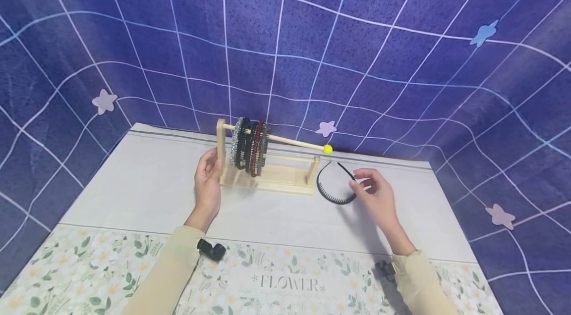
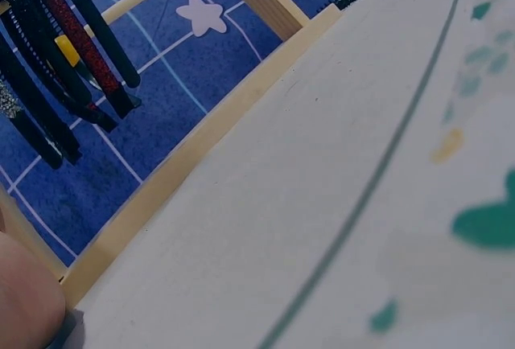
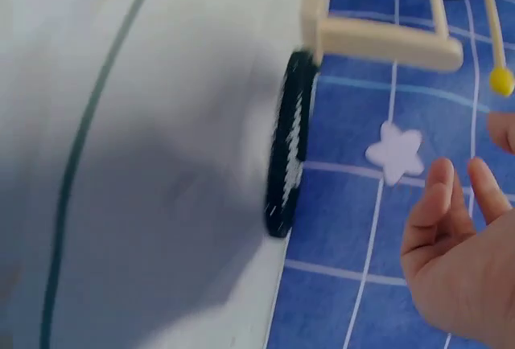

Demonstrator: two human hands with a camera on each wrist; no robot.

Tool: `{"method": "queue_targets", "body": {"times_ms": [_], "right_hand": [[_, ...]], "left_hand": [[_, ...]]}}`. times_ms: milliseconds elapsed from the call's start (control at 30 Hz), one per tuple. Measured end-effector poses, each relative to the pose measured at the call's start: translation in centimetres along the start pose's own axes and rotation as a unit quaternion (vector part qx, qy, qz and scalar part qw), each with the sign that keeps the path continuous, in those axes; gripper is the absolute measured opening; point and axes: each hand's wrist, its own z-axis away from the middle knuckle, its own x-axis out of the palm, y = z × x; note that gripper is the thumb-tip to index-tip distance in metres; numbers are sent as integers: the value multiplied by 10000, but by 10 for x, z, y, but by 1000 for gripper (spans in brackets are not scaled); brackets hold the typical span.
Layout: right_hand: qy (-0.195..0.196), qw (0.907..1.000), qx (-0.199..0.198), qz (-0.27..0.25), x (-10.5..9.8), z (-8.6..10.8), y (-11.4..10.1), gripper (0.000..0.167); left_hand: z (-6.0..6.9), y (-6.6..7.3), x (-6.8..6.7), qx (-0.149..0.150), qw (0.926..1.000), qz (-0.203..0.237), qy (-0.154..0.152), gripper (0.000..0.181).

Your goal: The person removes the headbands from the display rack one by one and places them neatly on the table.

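**Pale sleeves [image 1: 162, 270] cross a floral cloth [image 1: 250, 300] before a loaded rack [image 1: 285, 186]**

In the head view we see the wooden rack near the back of the white table [image 1: 276, 221]. Its upper rod carries several headbands [image 1: 250, 149], silver, black, dark red and grey, bunched toward the left upright. A yellow ball [image 1: 327, 149] caps the rod's other end. The left hand [image 1: 208, 181] grips that upright. A loose headband [image 1: 337, 202], black and toothed, lies on the table just beyond the rack's right end, and the right hand [image 1: 374, 193] overlaps its side. Behind the table we see a blue cloth [image 1: 401, 57] with pale grid lines and stars.

In the left wrist view we find the headbands hanging in a row, well above the rack's base. Only a blurred part of the left hand shows, by the base's near corner; the grip itself we cannot tell from there.

In the right wrist view we see the loose headband edge-on near the rack's end. The right hand is apart from it, fingers bent, thumb and fingertips separated, with nothing between them.
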Motion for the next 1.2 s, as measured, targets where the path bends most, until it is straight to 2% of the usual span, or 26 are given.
{"method": "queue_targets", "body": {"times_ms": [167, 333, 600, 933, 1200], "right_hand": [[180, 9981, 18, -595, 13, 4, -20, 25], [200, 9953, 3, -946, 25, 6, -32, 25], [-68, 9936, 32, -1129, 49, 14, -44, 24], [-198, 9855, -48, -1686, 74, 19, -53, 22], [-458, 9794, -128, -1961, 93, 22, -68, 23]], "left_hand": [[0, 0, 0, 11, 10000, 51, -8, 36], [-1, -2, 1, 98, 9999, 125, -36, 35], [0, -5, 2, 82, 9999, 133, 9, 35], [1, -3, 2, 74, 9999, 52, -57, 35], [1, -3, 0, 107, 9999, 74, -19, 35]]}}
